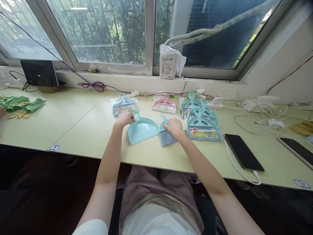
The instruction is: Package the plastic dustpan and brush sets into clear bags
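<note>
A light blue dustpan lies on the table, and my left hand is closed on its handle. Just to its right is a small blue brush with grey-blue bristles pointing toward me. My right hand is on the brush's upper right part, its fingers bent around the edge. Behind the dustpan sits a wrapped blue dustpan set, and a wrapped pink set lies behind the brush. Several wrapped blue-green sets overlap right of my right hand.
A phone with a white cable lies at the right, with another phone beyond it. Cables and plugs clutter the back right. Green bundles lie far left, near part of another person's hand. A box stands on the sill.
</note>
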`<act>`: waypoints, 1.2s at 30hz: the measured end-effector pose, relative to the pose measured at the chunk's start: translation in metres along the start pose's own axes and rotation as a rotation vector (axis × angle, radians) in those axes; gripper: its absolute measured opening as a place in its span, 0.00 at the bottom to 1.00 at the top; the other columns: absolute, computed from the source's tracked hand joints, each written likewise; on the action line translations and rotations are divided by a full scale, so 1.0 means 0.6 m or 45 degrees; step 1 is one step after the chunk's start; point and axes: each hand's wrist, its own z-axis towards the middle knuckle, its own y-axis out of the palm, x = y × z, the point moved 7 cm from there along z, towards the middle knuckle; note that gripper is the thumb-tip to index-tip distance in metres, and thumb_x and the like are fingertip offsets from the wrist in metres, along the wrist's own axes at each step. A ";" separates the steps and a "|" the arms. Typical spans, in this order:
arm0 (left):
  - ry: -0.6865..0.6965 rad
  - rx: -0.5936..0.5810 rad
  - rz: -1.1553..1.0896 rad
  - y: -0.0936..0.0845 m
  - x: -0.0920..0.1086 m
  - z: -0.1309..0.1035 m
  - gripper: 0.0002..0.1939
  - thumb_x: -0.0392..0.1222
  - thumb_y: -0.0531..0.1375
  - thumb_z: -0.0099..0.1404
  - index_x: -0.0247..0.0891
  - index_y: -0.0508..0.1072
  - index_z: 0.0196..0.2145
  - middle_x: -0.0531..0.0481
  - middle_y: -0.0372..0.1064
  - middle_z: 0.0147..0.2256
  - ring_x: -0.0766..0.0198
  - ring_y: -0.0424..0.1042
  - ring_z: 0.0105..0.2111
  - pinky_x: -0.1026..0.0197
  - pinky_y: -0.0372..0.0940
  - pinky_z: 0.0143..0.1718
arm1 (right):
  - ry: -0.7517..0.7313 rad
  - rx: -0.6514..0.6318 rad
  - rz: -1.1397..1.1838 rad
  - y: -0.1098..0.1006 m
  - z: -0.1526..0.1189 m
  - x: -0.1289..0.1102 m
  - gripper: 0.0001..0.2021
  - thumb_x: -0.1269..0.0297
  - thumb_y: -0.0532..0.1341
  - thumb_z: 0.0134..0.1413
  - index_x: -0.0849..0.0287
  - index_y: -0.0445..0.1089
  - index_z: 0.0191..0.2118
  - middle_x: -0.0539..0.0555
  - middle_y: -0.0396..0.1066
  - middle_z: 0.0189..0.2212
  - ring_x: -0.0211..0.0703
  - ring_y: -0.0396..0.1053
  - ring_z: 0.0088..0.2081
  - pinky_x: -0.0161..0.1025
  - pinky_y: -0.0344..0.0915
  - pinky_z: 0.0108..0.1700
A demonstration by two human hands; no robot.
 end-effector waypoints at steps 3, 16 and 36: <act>0.084 -0.080 -0.094 0.008 0.001 0.002 0.12 0.44 0.59 0.58 0.40 0.71 0.19 0.50 0.75 0.25 0.61 0.71 0.28 0.62 0.55 0.26 | 0.058 0.040 -0.012 0.000 -0.001 0.008 0.16 0.61 0.58 0.58 0.66 0.72 0.47 0.69 0.73 0.45 0.57 0.72 0.48 0.44 0.65 0.46; -0.153 0.113 0.148 0.008 -0.044 0.017 0.06 0.40 0.62 0.57 0.39 0.79 0.27 0.39 0.77 0.36 0.46 0.74 0.42 0.55 0.64 0.40 | 0.164 0.142 0.035 -0.002 0.015 0.055 0.23 0.58 0.61 0.56 0.62 0.62 0.55 0.65 0.74 0.44 0.56 0.72 0.48 0.44 0.65 0.46; 0.194 0.164 -0.552 0.005 0.046 0.017 0.16 0.39 0.50 0.62 0.37 0.78 0.35 0.48 0.73 0.26 0.64 0.68 0.25 0.62 0.62 0.32 | 0.247 0.298 0.437 -0.012 0.011 0.065 0.21 0.62 0.53 0.59 0.59 0.55 0.57 0.61 0.72 0.45 0.54 0.70 0.45 0.43 0.62 0.43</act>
